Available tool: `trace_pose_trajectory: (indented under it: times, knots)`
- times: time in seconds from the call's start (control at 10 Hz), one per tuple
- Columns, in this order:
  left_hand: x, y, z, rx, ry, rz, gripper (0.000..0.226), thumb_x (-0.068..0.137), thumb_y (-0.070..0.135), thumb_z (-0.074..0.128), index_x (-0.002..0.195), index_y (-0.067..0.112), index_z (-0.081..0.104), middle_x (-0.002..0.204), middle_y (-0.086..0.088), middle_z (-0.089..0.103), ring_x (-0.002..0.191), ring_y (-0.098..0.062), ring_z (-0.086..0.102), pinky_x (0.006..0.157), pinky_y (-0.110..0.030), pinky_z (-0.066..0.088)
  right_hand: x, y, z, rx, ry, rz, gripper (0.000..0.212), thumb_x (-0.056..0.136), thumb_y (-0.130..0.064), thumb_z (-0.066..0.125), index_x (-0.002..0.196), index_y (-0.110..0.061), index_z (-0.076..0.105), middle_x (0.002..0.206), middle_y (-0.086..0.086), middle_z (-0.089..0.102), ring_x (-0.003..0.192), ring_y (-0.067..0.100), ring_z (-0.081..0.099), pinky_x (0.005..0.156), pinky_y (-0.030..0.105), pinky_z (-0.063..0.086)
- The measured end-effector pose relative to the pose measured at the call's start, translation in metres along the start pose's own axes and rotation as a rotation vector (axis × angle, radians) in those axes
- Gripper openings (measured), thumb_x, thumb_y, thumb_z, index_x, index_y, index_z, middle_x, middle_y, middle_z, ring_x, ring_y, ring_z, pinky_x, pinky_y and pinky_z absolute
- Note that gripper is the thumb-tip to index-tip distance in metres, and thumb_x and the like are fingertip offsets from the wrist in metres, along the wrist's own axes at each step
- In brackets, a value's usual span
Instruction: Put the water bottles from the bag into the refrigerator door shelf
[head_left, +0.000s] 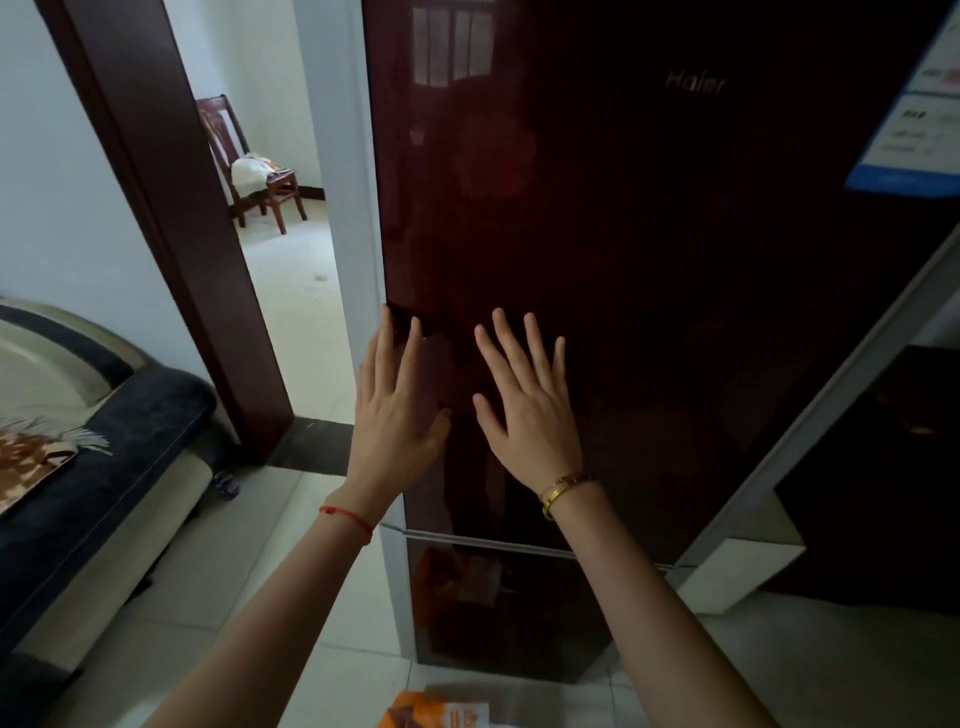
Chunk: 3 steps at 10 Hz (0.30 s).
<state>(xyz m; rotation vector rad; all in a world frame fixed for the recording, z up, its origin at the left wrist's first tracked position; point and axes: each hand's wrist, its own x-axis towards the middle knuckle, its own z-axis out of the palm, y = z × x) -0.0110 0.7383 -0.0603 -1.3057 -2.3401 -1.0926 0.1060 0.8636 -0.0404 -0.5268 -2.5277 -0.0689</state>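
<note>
The dark red refrigerator door (649, 270) fills the middle and right of the view and stands closed. My left hand (395, 410) is spread flat near the door's left edge, fingertips at the recessed handle (410, 318). My right hand (524, 410) is spread flat against the door just to its right. Neither hand holds anything. An orange and white bag (441, 712) lies on the floor at the bottom edge of the view, below the lower door (498, 603). No water bottles are visible.
A doorway (291, 249) opens left of the fridge, with a wooden chair (249, 161) in the room beyond. A dark sofa (93, 467) runs along the left. A dark cabinet (883, 478) stands right of the fridge. The floor is pale tile.
</note>
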Motion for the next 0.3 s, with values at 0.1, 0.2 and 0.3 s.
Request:
trace_pose_trajectory:
  times: [0.1, 0.2, 0.3]
  knots:
    - [-0.002, -0.004, -0.006, -0.077, -0.007, 0.032, 0.095, 0.083, 0.021, 0.067, 0.159, 0.019, 0.01, 0.169, -0.006, -0.005, 0.156, -0.026, 0.003, 0.123, -0.053, 0.021, -0.003, -0.003, -0.005, 0.087, 0.01, 0.012, 0.063, 0.097, -0.033, 0.044, 0.152, -0.023, 0.016, 0.161, -0.005, 0.002, 0.149, 0.019, -0.007, 0.122, 0.049, 0.003]
    - [-0.012, -0.006, -0.018, -0.175, -0.006, 0.056, 0.09, 0.086, 0.017, 0.068, 0.158, 0.017, 0.014, 0.168, -0.004, 0.008, 0.155, -0.021, 0.011, 0.124, -0.048, 0.024, -0.018, -0.013, -0.009, 0.242, 0.021, 0.09, 0.065, 0.097, -0.03, 0.047, 0.153, -0.021, 0.015, 0.161, -0.005, 0.009, 0.15, 0.017, -0.003, 0.122, 0.045, 0.002]
    - [-0.028, -0.013, -0.025, -0.196, -0.042, 0.112, 0.089, 0.087, 0.017, 0.069, 0.158, 0.016, 0.015, 0.167, -0.002, 0.015, 0.154, -0.019, 0.015, 0.125, -0.041, 0.022, -0.046, -0.016, -0.009, 0.318, 0.041, 0.195, 0.067, 0.095, -0.03, 0.051, 0.152, -0.02, 0.016, 0.159, -0.006, 0.019, 0.149, 0.016, 0.001, 0.123, 0.045, 0.006]
